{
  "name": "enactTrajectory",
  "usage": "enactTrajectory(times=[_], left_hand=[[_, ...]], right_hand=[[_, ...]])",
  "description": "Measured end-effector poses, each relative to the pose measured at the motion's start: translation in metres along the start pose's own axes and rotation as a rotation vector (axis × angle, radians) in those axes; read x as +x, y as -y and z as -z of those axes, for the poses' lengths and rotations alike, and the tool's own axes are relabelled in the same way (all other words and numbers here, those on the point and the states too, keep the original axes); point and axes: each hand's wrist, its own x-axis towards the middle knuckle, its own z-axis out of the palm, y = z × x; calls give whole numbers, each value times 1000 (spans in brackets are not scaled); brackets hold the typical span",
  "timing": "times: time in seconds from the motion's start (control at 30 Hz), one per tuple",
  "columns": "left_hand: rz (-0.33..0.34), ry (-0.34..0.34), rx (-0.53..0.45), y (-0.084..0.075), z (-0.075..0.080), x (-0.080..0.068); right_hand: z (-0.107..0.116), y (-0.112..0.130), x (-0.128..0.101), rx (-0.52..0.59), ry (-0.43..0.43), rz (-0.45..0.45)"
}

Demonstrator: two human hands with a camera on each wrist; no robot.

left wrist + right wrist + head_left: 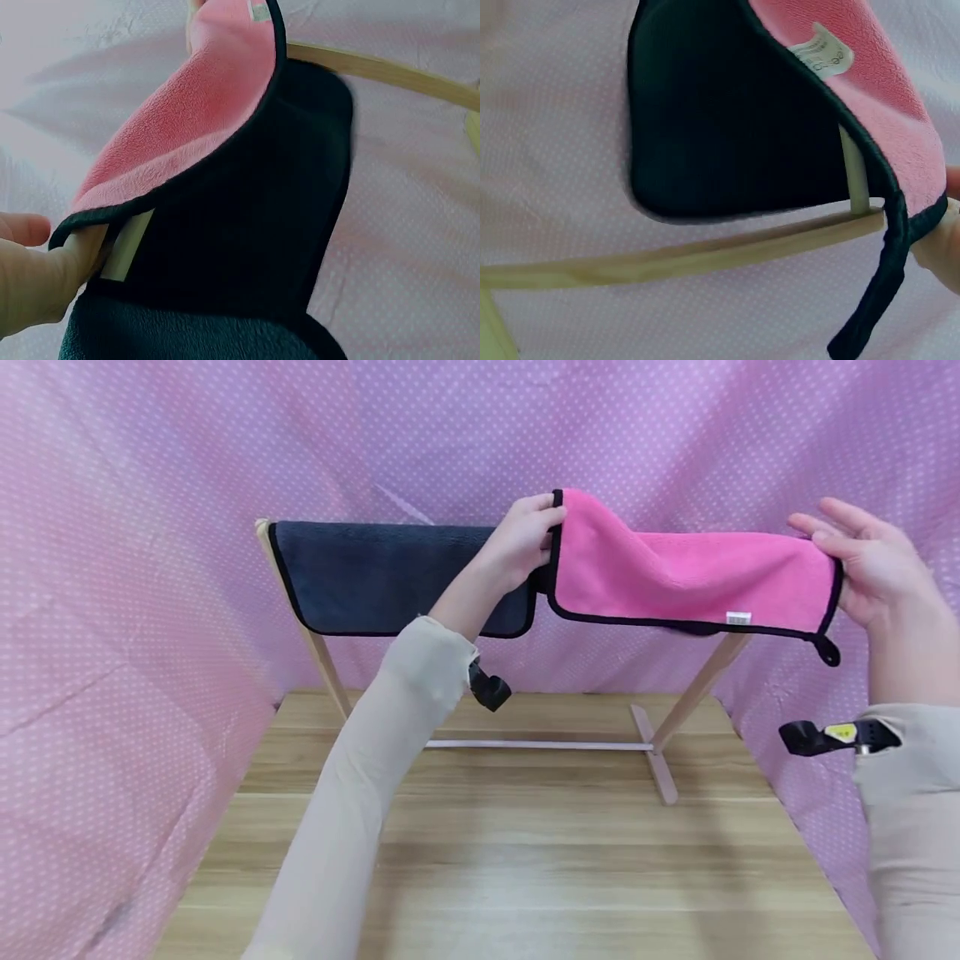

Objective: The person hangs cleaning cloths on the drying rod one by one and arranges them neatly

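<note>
A pink towel [690, 581] with black trim is stretched between my two hands at the right half of a wooden rack [693, 693]. My left hand [546, 535] pinches its left edge, raised a little above the top rail. My right hand [836, 556] holds the right edge, upper fingers extended. A dark towel [390, 577] hangs over the rack's left half, just left of my left hand. In the left wrist view my fingers [37, 277] grip the pink towel [172, 127] in front of the dark towel [247, 225]. The right wrist view shows a finger [941, 247] at the pink towel's [885, 97] corner.
The rack stands at the back of a wooden table [525, 860]. Pink dotted cloth [150, 568] closes in the back and both sides. A black hanging loop [827, 650] dangles from the pink towel's lower right corner, near a white label [738, 617].
</note>
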Motion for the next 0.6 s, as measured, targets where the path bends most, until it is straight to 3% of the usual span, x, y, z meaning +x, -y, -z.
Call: enactTrajectory(times=[0.2,0.27,0.4,0.5,0.6], left_hand=[[-49,-8,249,11,2,-7],[-102,-26,359,17,3,-11],[-254,-97,682,31,5,-18],[-314,-152,842,37,7,-21],[-304,-173,860,38,8,-21]], right_hand=[[0,-15,-14,-99,-144,227],[0,-24,-19,-157,-181,301],[2,-43,-31,-260,-288,400],[5,-51,-34,-260,-310,365],[7,-51,-31,-246,-263,254]])
